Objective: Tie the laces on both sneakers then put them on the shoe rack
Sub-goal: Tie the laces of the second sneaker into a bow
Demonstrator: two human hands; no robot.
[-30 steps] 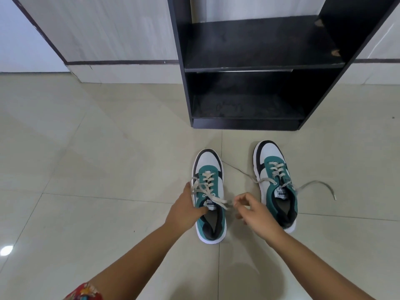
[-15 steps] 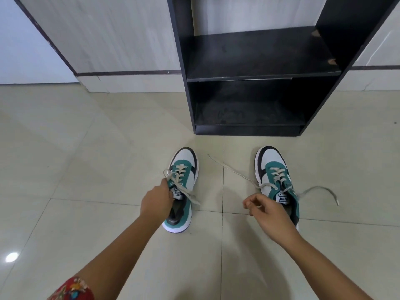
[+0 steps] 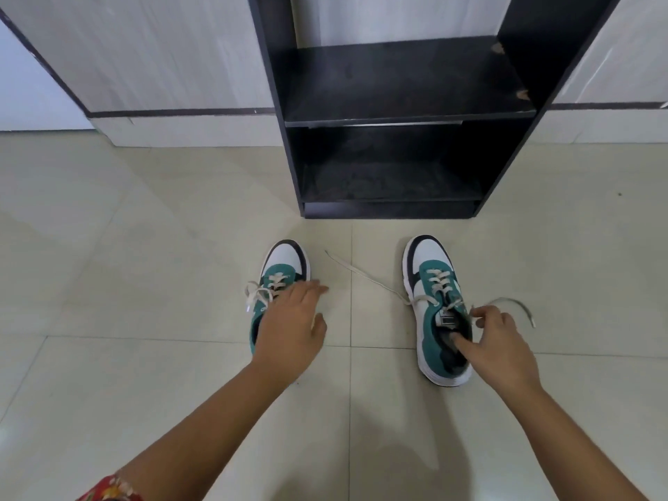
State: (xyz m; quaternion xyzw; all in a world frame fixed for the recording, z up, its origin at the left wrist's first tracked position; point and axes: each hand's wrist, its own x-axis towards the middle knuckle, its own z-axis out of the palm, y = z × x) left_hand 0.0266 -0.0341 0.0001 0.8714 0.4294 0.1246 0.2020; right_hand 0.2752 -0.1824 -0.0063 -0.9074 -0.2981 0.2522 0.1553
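The right sneaker lies on the floor, toe at twelve o'clock toward the shoe rack, laces loose. The right hand pinches the lace trailing toward three o'clock; the other end runs toward ten o'clock, nearer the left hand, spread above the left sneaker.

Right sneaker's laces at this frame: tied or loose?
Loose. The right sneaker has one lace end trailing across the floor, and the right hand pinches the other end; no bow shows.
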